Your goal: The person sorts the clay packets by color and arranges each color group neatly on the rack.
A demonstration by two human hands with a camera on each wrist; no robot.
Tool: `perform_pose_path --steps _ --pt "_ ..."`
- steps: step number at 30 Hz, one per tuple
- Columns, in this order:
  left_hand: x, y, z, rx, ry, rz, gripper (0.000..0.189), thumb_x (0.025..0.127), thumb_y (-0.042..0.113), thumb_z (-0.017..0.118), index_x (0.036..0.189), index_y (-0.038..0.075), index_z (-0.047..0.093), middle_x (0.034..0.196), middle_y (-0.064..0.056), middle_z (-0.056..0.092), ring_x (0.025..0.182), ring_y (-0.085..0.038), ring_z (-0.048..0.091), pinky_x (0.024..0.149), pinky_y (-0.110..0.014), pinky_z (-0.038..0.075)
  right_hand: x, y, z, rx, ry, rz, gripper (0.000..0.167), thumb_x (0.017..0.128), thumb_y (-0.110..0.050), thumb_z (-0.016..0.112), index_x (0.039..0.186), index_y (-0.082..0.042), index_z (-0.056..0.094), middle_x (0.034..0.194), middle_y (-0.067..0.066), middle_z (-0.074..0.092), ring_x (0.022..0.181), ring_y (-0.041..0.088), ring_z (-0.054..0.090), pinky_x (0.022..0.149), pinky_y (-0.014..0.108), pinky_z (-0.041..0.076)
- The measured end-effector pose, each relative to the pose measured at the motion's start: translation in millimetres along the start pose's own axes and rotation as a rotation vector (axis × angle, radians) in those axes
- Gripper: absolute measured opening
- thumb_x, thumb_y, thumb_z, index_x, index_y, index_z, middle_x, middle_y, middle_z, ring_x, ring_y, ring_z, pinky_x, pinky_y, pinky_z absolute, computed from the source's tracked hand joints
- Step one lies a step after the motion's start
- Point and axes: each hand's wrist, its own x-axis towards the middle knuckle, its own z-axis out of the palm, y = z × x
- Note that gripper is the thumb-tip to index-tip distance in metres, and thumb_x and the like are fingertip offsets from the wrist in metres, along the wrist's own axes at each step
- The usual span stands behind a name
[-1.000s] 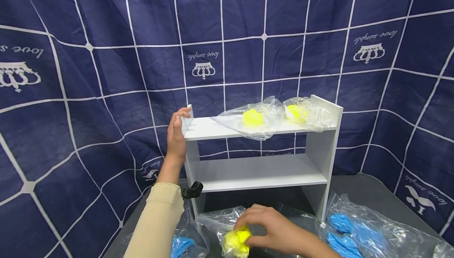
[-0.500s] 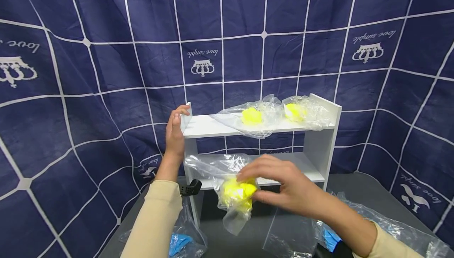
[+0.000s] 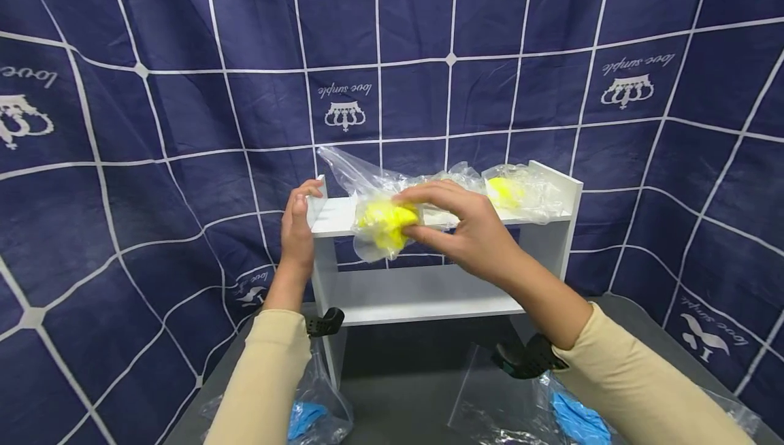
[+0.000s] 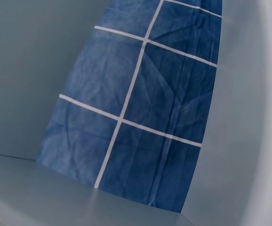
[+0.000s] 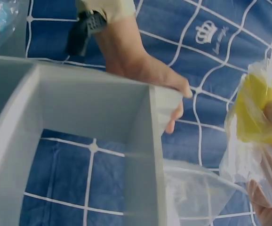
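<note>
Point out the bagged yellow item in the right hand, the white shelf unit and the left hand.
bagged yellow item (image 3: 384,222), head view, on the yellow lump inside the clear bag.
white shelf unit (image 3: 429,292), head view, on the bare lower shelf board.
left hand (image 3: 297,227), head view, on the hand's back beside the unit's left side panel.

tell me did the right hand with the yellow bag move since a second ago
Yes. The right hand, pinching the bagged yellow item, rose from the table in front of the white shelf to its top board.
</note>
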Motion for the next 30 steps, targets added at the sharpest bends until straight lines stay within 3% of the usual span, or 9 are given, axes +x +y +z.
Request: perform_pose_path --steps 4,8,14,16,21,30 --pt "-1.6 0.4 -0.5 0.012 -0.005 -0.023 0.038 0.104 0.035 0.035 0.098 0.003 0.056 0.135 -0.017 0.058 0.136 -0.021 0.047 0.112 -0.027 0.029 21.3 8 3 -0.065 0.052 0.027 0.035 0.083 -0.015 0.081 0.117 -0.014 0.072 0.116 0.001 0.073 0.114 0.016 0.064 0.099 0.039 0.050" --pt "-1.8 2.0 -0.7 0.042 -0.003 -0.018 0.042 0.104 0.034 0.033 0.100 -0.003 0.053 0.136 -0.020 0.056 0.136 -0.021 0.047 0.113 -0.028 0.028 40.9 17 10 -0.129 0.035 0.108 0.033 0.086 -0.019 0.078 0.118 -0.015 0.071 0.119 0.000 0.072 0.114 0.017 0.062 0.098 0.039 0.049" --pt "-2.9 1.7 -1.4 0.044 -0.002 -0.018 0.033 0.104 0.032 0.033 0.096 0.010 0.057 0.136 -0.023 0.056 0.136 -0.021 0.047 0.115 -0.028 0.028 60.8 36 28 -0.191 -0.036 0.267 0.032 0.088 -0.022 0.075 0.119 -0.016 0.071 0.121 0.001 0.072 0.111 0.022 0.062 0.098 0.041 0.046" --pt "-4.0 2.1 -1.8 0.044 -0.001 -0.015 0.031 0.104 0.031 0.033 0.096 0.012 0.057 0.135 -0.023 0.056 0.136 -0.023 0.047 0.115 -0.029 0.027 63.4 41 34 -0.214 -0.060 0.320 0.032 0.088 -0.023 0.075 0.119 -0.016 0.071 0.121 0.002 0.072 0.112 0.024 0.063 0.098 0.042 0.047" --pt "-5.4 3.9 -1.3 0.054 -0.016 -0.013 0.034 0.104 0.029 0.031 0.098 0.004 0.055 0.136 -0.024 0.055 0.138 -0.025 0.045 0.116 -0.030 0.026 64.3 51 45 -0.332 -0.142 0.414 0.035 0.089 -0.026 0.074 0.123 -0.017 0.070 0.124 0.003 0.071 0.115 0.028 0.064 0.097 0.043 0.049" --pt "-2.2 5.4 0.2 0.050 -0.008 -0.003 0.035 0.103 0.028 0.031 0.098 0.001 0.053 0.136 -0.025 0.054 0.138 -0.026 0.045 0.115 -0.029 0.027 63.9 56 56 -0.421 -0.285 0.449 0.038 0.092 -0.029 0.070 0.129 -0.020 0.065 0.127 0.003 0.070 0.117 0.028 0.065 0.098 0.045 0.050"
